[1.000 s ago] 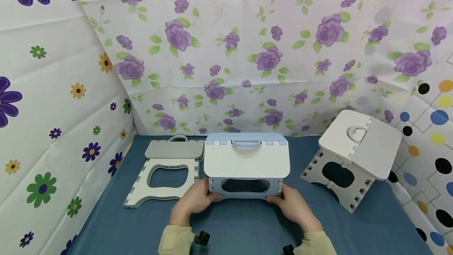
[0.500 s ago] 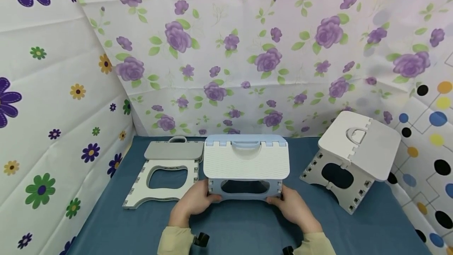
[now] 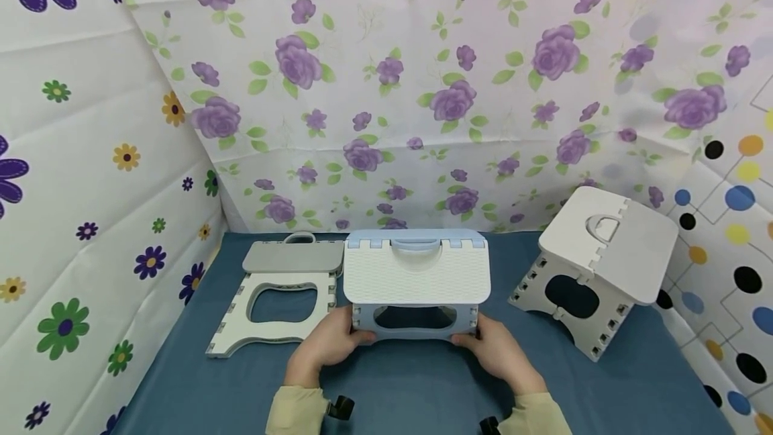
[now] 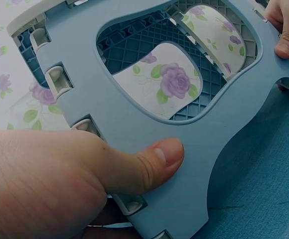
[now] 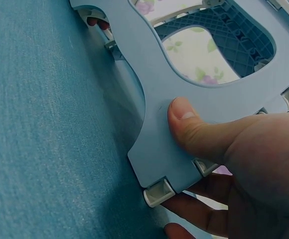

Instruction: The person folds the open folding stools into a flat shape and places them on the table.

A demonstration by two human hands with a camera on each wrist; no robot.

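Note:
A blue-and-white folding stool (image 3: 417,270) stands unfolded at the centre in the head view, its white top tilted toward the camera. The left hand (image 3: 326,346) grips its lower left side; in the left wrist view that hand (image 4: 84,179) lays its thumb on the blue leg panel (image 4: 184,134), fingers behind the edge. At the lower right side the right hand (image 3: 501,352) holds the same stool. In the right wrist view the right hand (image 5: 244,159) has its thumb on the panel (image 5: 159,144) and its fingers curled behind, partly hidden.
A grey-and-white stool (image 3: 272,307) lies folded flat just left of the blue one. Another grey-and-white stool (image 3: 598,267) stands unfolded at the right. Beneath them is a blue cloth (image 3: 417,395), with a flowered curtain (image 3: 386,113) behind.
The whole head view has shifted slightly, moving everything a little to the left. Both hands keep their grip on the blue-and-white stool, which has not visibly moved on the cloth.

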